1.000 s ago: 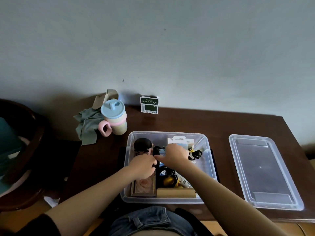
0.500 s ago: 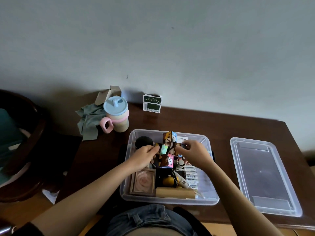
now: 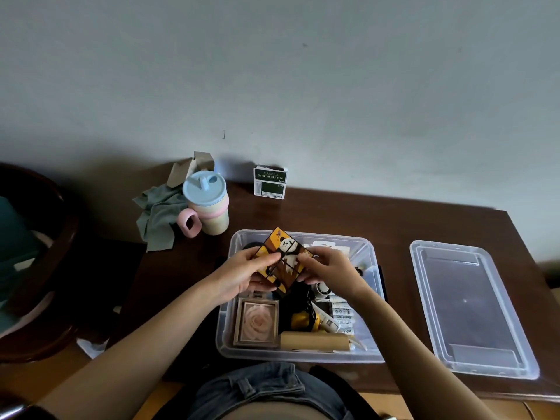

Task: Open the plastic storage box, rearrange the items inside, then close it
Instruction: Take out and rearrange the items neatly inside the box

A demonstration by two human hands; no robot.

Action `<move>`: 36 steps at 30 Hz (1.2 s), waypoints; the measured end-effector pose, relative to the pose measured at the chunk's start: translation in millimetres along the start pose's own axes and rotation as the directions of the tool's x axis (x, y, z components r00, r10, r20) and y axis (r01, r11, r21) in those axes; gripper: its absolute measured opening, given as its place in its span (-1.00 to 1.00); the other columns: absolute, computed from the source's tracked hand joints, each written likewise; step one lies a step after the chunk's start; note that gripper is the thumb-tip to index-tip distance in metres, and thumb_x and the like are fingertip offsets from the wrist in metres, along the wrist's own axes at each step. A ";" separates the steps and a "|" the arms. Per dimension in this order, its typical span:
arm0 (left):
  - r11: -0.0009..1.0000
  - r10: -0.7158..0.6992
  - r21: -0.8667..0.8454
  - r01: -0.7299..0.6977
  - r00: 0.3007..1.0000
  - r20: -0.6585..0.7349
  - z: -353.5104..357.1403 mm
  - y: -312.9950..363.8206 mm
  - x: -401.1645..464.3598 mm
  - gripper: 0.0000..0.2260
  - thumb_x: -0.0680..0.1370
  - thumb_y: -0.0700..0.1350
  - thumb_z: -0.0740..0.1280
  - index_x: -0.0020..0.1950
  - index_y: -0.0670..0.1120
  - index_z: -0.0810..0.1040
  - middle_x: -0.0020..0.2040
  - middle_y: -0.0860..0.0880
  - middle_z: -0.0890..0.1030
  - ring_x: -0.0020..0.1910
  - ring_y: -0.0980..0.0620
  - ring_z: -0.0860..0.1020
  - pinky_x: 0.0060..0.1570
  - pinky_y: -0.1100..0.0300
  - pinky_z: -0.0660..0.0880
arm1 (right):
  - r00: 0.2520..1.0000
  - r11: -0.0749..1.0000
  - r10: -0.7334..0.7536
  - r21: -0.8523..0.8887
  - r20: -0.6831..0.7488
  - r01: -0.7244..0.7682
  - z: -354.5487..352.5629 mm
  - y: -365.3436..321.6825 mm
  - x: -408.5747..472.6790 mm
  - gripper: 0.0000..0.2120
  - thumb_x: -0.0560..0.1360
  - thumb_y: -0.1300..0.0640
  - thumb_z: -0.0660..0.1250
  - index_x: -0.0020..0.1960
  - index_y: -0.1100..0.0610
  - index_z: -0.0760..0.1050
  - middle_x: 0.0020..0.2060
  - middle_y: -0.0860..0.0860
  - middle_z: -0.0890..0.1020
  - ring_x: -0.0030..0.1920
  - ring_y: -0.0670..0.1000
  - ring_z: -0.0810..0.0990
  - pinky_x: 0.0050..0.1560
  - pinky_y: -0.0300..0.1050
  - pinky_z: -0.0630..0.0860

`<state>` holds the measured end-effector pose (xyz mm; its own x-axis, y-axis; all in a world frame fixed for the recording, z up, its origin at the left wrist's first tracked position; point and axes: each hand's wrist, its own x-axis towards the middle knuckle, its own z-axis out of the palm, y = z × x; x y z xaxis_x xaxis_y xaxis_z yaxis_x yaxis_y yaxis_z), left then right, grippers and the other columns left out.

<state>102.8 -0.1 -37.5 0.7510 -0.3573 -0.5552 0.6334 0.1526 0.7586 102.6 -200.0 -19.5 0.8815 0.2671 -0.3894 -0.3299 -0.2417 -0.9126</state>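
The clear plastic storage box [image 3: 371,356] stands open on the brown table in front of me. Both hands hold a panda puzzle cube [image 3: 283,262] above the box's far half: my left hand [image 3: 242,274] grips its left side, my right hand [image 3: 330,269] its right side. Inside the box lie a framed rose picture [image 3: 257,322], a yellow and black item [image 3: 303,321], a tan wooden block [image 3: 313,341] and a row of white batteries [image 3: 342,315]. The items under the cube are hidden. The box's clear lid [image 3: 466,307] lies flat to the right.
A beige cup with a blue lid and pink handle [image 3: 206,204] stands at the back left beside a grey-green cloth [image 3: 157,216] and torn cardboard [image 3: 191,166]. A small green and white carton [image 3: 270,184] stands by the wall. A dark chair [image 3: 36,253] is at the left.
Both hands have lifted the panda cube out of the box and folded its unfolded blocks together into one compact shape held above the box.
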 end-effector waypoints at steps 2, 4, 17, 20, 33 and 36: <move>0.997 0.020 0.078 -0.022 0.999 0.027 -9.8 0.8 -3.7 -0.64 0.31 -0.08 0.50 0.07 -0.13 0.60 -0.04 -0.17 0.67 -0.12 -0.07 0.67 -0.30 0.12 0.60 | 0.995 1.000 0.010 0.013 0.096 -0.011 2.3 -2.2 2.5 -0.91 0.55 0.17 0.30 0.01 0.05 0.56 -0.25 -0.01 0.69 -0.27 -0.05 0.67 -0.20 -0.25 0.61; 0.989 0.031 0.145 -0.038 0.998 0.050 -18.5 1.4 -6.2 -0.68 0.33 -0.14 0.52 0.07 -0.06 0.61 -0.03 -0.14 0.68 -0.08 -0.06 0.67 -0.27 0.09 0.60 | 0.988 1.000 0.023 -0.008 0.152 -0.023 4.2 -2.0 5.7 -0.84 0.53 0.20 0.31 0.10 0.10 0.55 -0.23 0.00 0.68 -0.26 -0.05 0.66 -0.16 -0.24 0.62; 0.381 0.062 0.921 -0.082 0.996 0.063 -19.0 2.3 -11.4 -0.70 0.51 0.05 0.38 0.20 0.03 0.46 0.10 0.08 0.52 0.09 0.11 0.50 0.07 0.22 0.44 | 0.931 0.866 0.163 -0.499 0.327 0.024 17.7 30.1 11.1 -0.68 0.54 0.12 0.31 0.28 0.11 0.48 -0.05 -0.03 0.62 -0.16 -0.12 0.62 -0.12 -0.28 0.60; 0.129 0.006 0.984 -0.120 0.993 0.120 -11.2 1.8 -12.1 -0.85 0.55 -0.01 0.32 0.02 -0.07 0.55 -0.03 -0.02 0.60 -0.08 0.02 0.55 -0.09 0.12 0.49 | 0.941 0.888 0.183 -0.458 0.284 -0.034 25.9 37.7 7.7 -0.68 0.50 0.09 0.37 0.24 0.09 0.47 -0.10 -0.08 0.61 -0.22 -0.16 0.63 -0.19 -0.29 0.61; -0.063 0.016 0.984 -0.164 0.986 0.166 -6.3 2.1 -4.2 -0.85 0.56 -0.08 0.25 0.02 -0.01 0.61 -0.10 0.00 0.63 -0.14 0.00 0.57 -0.30 0.21 0.40 | 0.995 0.785 0.052 -0.620 0.089 0.015 48.4 40.7 2.4 -0.82 0.47 0.08 0.39 0.04 0.11 0.62 -0.07 -0.02 0.66 -0.13 -0.13 0.56 -0.09 -0.29 0.51; 0.009 -0.038 0.985 -0.174 0.984 0.175 -10.2 -2.9 -3.2 -0.78 0.54 0.00 0.33 0.16 0.03 0.60 0.02 0.06 0.64 -0.02 0.08 0.57 -0.17 0.26 0.43 | 0.990 0.814 0.097 -0.580 0.103 -0.020 34.7 33.4 7.1 -0.83 0.54 0.17 0.28 0.04 0.11 0.63 -0.11 0.00 0.69 -0.15 -0.05 0.65 -0.04 -0.15 0.61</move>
<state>100.5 10.0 -41.4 0.6822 -0.5184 -0.5156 -0.3089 -0.8436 0.4393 86.1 -173.8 -57.1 0.8058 0.3368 -0.4871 -0.0901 -0.7432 -0.6629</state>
